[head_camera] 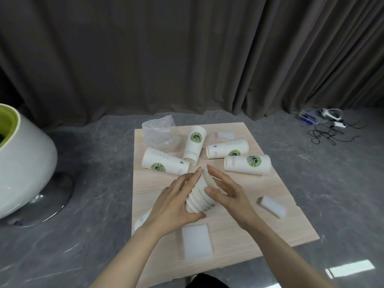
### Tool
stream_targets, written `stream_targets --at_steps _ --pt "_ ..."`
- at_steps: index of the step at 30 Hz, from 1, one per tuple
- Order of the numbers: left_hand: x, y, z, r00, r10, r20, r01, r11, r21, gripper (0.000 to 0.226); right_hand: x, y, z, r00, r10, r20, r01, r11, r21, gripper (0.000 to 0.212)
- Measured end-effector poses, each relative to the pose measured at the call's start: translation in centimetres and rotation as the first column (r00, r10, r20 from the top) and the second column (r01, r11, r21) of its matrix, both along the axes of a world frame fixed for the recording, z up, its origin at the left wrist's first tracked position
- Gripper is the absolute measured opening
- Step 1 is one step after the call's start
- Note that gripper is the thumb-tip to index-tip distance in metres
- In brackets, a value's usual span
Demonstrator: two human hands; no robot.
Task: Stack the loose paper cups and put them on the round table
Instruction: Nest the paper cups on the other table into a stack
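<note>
Left hand grips nested cup stack above wooden board; right hand steadies it, fingers loosely extended; risk: tilted stack slips apart; four cups lie loose behind

White foam blocks and crumpled bubble wrap lie on the wooden board. A grey curtain hangs behind. Cables sprawl on the floor.

The paper cups lying on the board had a green round badge that said "ENJOY LIFE COFFEE"; the small print was too tiny to read
</note>
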State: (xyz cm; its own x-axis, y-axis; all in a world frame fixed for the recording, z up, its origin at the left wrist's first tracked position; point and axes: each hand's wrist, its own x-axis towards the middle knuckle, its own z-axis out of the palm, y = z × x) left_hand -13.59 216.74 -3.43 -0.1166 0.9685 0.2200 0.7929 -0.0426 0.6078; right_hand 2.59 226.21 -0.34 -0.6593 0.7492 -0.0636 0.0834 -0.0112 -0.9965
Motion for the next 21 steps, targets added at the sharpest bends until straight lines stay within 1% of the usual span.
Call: stream_targets --at_steps 3,6,11,15,17,19,21 --pt "0.2 0.8 0.0 1.000 -0.006 -0.012 0.006 1.000 -0.001 0.117 -0.3 -0.2 -0.4 1.000 -0.014 0.007 0.014 1.000 -0.006 0.056" --pt "0.5 1.5 -0.1 1.000 -0.007 -0.012 0.007 1.000 -0.010 0.117 -0.3 0.1 -0.6 0.999 -0.052 -0.012 0.051 0.998 -0.046 0.057" --pt "1.7 3.4 0.1 0.999 0.038 0.024 -0.037 0.999 -0.030 0.119 -0.5 1.1 -0.8 0.993 -0.114 -0.005 0.114 0.990 -0.078 0.053" --pt "2.3 4.9 0.0 0.997 0.077 0.025 -0.077 0.997 -0.006 0.110 0.9 2.8 -0.9 0.998 -0.047 0.044 0.049 0.998 -0.029 0.059" --pt "2.4 5.6 0.0 0.994 0.106 0.023 -0.106 0.994 0.014 0.108 2.4 4.5 -1.1 0.997 -0.041 0.073 0.039 0.999 0.036 0.062" --pt "2.2 6.1 0.0 0.990 0.135 0.049 -0.137 0.990 0.029 0.108 4.2 7.1 -1.7 0.983 -0.148 0.110 0.134 0.983 0.126 0.062" --pt "2.0 6.3 0.0 0.983 0.166 0.085 -0.169 0.985 0.028 0.108 6.5 10.5 -2.7 0.941 -0.300 0.160 0.265 0.942 0.206 0.060"
